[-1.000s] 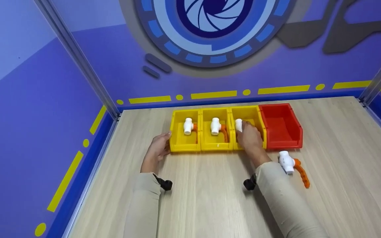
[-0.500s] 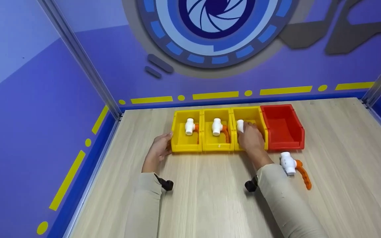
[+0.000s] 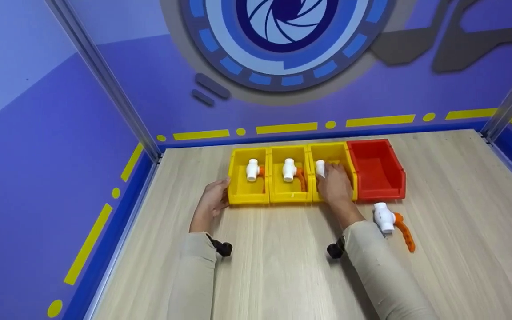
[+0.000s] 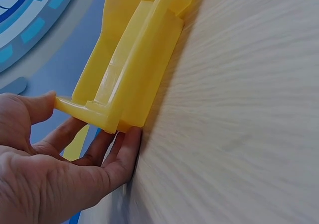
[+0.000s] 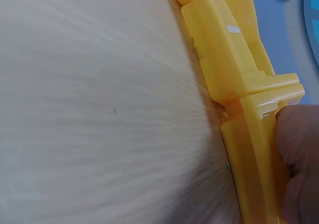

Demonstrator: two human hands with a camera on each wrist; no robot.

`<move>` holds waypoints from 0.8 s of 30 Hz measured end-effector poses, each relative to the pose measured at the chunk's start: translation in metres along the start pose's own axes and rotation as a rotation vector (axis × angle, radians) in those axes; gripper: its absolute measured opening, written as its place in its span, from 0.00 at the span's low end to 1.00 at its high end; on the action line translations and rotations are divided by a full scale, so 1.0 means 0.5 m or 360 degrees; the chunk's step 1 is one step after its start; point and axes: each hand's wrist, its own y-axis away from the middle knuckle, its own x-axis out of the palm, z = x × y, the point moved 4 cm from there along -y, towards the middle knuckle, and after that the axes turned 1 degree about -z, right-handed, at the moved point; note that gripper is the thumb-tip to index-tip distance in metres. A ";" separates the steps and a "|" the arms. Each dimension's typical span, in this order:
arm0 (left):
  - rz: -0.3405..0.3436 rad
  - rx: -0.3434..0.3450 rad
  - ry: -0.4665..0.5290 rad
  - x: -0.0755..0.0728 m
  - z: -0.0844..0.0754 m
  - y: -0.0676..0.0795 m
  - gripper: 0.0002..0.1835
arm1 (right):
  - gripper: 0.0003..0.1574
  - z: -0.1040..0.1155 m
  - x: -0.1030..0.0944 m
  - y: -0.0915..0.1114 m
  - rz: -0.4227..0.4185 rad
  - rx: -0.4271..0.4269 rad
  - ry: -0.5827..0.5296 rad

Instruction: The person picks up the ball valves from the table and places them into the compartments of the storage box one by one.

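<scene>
Three yellow bins and a red bin (image 3: pixel 378 171) stand joined in a row. My left hand (image 3: pixel 214 197) is at the outer wall of the leftmost yellow bin (image 4: pixel 132 69), with the thumb at its rim and the other fingers lower along the side. Inside that bin lies a white ball valve (image 3: pixel 252 170) with an orange handle; the middle yellow bin (image 3: pixel 290 197) contains a similar ball valve (image 3: pixel 289 170). My right hand (image 3: pixel 337 184) reaches into the third yellow bin (image 5: pixel 259 149) and grips another ball valve (image 3: pixel 320 168), whose handle is hidden beneath the hand.
On the wooden table (image 3: pixel 274 266), in front of the red bin and beside the right sleeve (image 3: pixel 385 271), lies one more ball valve (image 3: pixel 385 218) with its orange handle pointing towards me. Blue-purple panels (image 3: pixel 118 111) enclose the table at the back and sides.
Both hands, the bins and the valves stay where they were; only the head view shifts slightly.
</scene>
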 end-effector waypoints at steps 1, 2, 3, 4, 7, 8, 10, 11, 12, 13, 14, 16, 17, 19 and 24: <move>-0.0005 0.0003 -0.0001 0.000 0.000 0.000 0.28 | 0.37 0.000 0.000 -0.001 0.0008 0.0011 -0.0017; -0.0010 0.0006 0.0002 0.000 0.000 0.000 0.28 | 0.36 0.000 0.000 -0.001 0.0017 0.0023 -0.0038; -0.0015 0.0012 0.0002 0.001 0.000 0.000 0.27 | 0.37 0.000 0.000 -0.002 0.0027 0.0034 -0.0056; -0.0014 0.0016 0.0003 0.001 0.000 0.000 0.27 | 0.36 0.000 -0.001 -0.002 0.0030 0.0044 -0.0078; -0.0012 0.0020 0.0010 0.002 0.000 0.001 0.26 | 0.35 -0.002 -0.003 -0.002 0.0024 0.0042 -0.0119; -0.0010 0.0021 0.0010 0.002 0.001 0.001 0.26 | 0.36 -0.002 -0.003 -0.002 0.0023 0.0033 -0.0125; -0.0003 0.0021 0.0012 0.002 0.000 0.002 0.26 | 0.36 -0.003 -0.004 -0.002 0.0009 0.0006 -0.0141; -0.0001 0.0020 0.0016 0.002 0.000 0.001 0.26 | 0.36 -0.003 -0.004 -0.002 0.0004 -0.0006 -0.0150; 0.0004 0.0021 0.0019 0.001 -0.001 0.001 0.26 | 0.36 -0.004 -0.004 -0.002 -0.0005 -0.0023 -0.0169; 0.0012 0.0021 0.0023 0.000 -0.002 0.001 0.26 | 0.36 -0.003 -0.005 0.000 -0.0015 -0.0038 -0.0202; 0.0016 0.0021 0.0030 -0.001 -0.003 0.002 0.26 | 0.36 -0.003 -0.007 0.002 -0.0017 -0.0045 -0.0252; 0.0025 0.0018 0.0036 -0.003 -0.005 0.003 0.26 | 0.35 -0.002 -0.015 0.010 -0.0014 -0.0042 -0.0384; 0.0028 0.0014 0.0032 -0.004 -0.005 0.003 0.26 | 0.34 -0.002 -0.021 0.015 -0.0008 -0.0038 -0.0453; 0.0026 0.0002 0.0025 -0.006 -0.005 0.005 0.26 | 0.33 -0.002 -0.037 0.031 0.0007 -0.0044 -0.0565; 0.0032 -0.0004 0.0013 -0.003 -0.001 -0.001 0.26 | 0.35 -0.015 -0.096 0.096 0.0064 -0.0107 -0.0538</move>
